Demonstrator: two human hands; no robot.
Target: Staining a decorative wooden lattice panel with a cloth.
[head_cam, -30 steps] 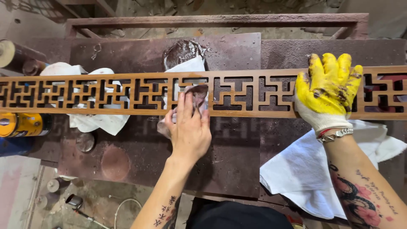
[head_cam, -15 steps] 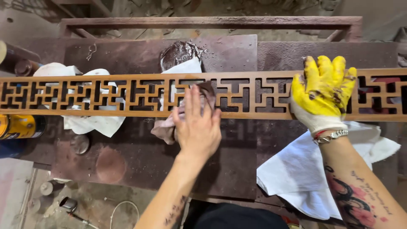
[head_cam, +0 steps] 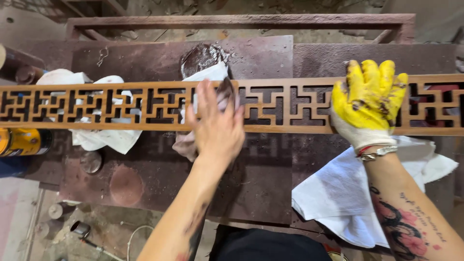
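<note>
Bare stained brown bench top (head_cam: 270,179) free below long wooden lattice panel (head_cam: 121,104); crumpled white cloth (head_cam: 338,198) blocks right (yellow can (head_cam: 21,141) left edge).
</note>
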